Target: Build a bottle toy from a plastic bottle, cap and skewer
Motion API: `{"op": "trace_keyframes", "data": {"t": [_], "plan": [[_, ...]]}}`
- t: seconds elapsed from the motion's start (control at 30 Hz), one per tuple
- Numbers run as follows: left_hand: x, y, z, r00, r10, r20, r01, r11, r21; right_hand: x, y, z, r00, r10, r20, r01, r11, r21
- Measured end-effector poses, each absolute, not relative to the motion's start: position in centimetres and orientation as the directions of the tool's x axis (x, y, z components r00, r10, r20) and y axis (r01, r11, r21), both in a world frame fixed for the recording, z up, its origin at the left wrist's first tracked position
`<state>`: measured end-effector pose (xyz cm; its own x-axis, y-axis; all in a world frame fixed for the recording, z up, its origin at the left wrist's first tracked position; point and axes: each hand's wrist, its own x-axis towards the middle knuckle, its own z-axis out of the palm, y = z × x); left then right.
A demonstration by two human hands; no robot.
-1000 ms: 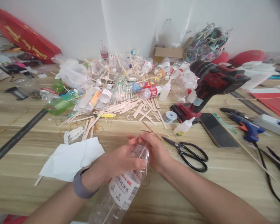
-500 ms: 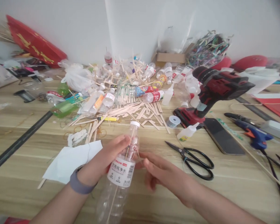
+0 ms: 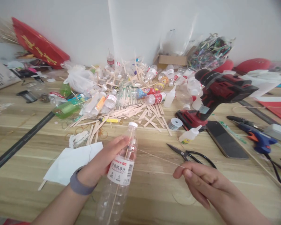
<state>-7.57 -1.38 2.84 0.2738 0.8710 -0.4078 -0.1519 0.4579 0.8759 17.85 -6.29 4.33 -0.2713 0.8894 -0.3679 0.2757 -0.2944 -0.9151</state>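
My left hand [image 3: 115,150] is wrapped round the upper part of a clear plastic water bottle [image 3: 118,190] with a white cap and a white label. The bottle leans, its cap pointing away from me, and a thin stick shows along its length. Between thumb and forefinger my right hand [image 3: 199,179] pinches a thin string [image 3: 160,157]. This string runs taut from the bottle's neck area to my fingers, and a loose curve hangs below them. Black-handled scissors [image 3: 189,154] lie just behind my right hand, which partly covers them.
A red cordless drill [image 3: 222,90] stands at the right, near a phone [image 3: 227,139], a blue glue gun [image 3: 257,134] and a glue bottle [image 3: 189,134]. Wooden sticks [image 3: 131,112] and plastic bottles pile up at the back. White paper [image 3: 70,162] lies at left.
My right hand has moved right, away from the bottle, drawing the string out straight. My left hand keeps its hold on the bottle, nearly in the same place.
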Motion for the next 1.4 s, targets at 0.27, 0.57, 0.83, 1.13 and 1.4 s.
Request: {"op": "trace_keyframes", "data": {"t": [0.27, 0.57, 0.83, 1.13, 1.4], "plan": [[-7.7, -1.1, 2.9, 0.237, 0.857, -0.458, -0.162, 0.499, 0.851, 18.8, -5.9, 3.6, -0.222, 0.916, -0.334, 0.410, -0.223, -0.885], [-7.7, -0.7, 2.0, 0.216, 0.833, -0.509, -0.203, 0.548, 0.811, 18.8, -5.0, 1.4, -0.286, 0.916, -0.280, 0.655, -0.026, -0.755], [-7.5, -0.4, 2.0, 0.212, 0.835, -0.508, -0.217, 0.547, 0.808, 18.3, -5.0, 1.7, -0.333, 0.896, -0.292, 0.769, 0.079, -0.634], [-7.2, -0.4, 2.0, 0.179, 0.820, -0.544, -0.212, 0.572, 0.793, 18.5, -4.8, 0.8, -0.372, 0.913, 0.165, 0.781, 0.404, -0.477], [-6.6, -0.6, 2.4, 0.199, 0.831, -0.520, -0.204, 0.554, 0.807, 15.8, -4.8, 1.8, -0.328, 0.942, 0.074, 0.634, 0.277, -0.722]]}}
